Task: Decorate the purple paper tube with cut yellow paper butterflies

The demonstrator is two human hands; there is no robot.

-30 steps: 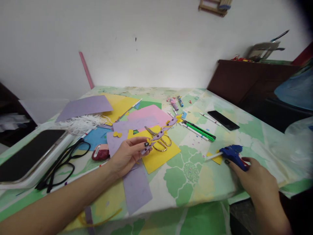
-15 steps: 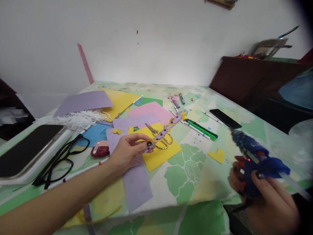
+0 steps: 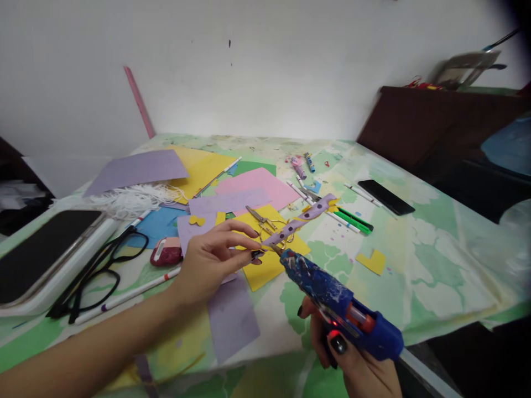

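My left hand (image 3: 222, 251) pinches one end of a purple paper strip (image 3: 301, 221) with dark dots and yellow trim, which slants up to the right above the table. My right hand (image 3: 352, 354) grips a blue glue gun (image 3: 327, 293) with a lit red light; a glue stick (image 3: 427, 370) sticks out of its back. The nozzle is at the strip's lower end, close to my left fingertips; whether it touches cannot be made out. Gold-handled scissors (image 3: 265, 219) lie on a yellow sheet (image 3: 261, 276) beneath the strip, partly hidden by it.
Black-framed glasses (image 3: 112, 279), a red case (image 3: 166, 251) and a tablet-like device (image 3: 45, 254) lie left. Coloured sheets and white yarn (image 3: 133, 200) spread behind. A green cutter (image 3: 352, 219), several markers, a black phone (image 3: 385, 197) and a yellow scrap (image 3: 373, 261) are right.
My right hand has brought the glue gun leftward from the right side to the strip's end. The strip's far end has risen slightly to the right; my left hand keeps its pinch.
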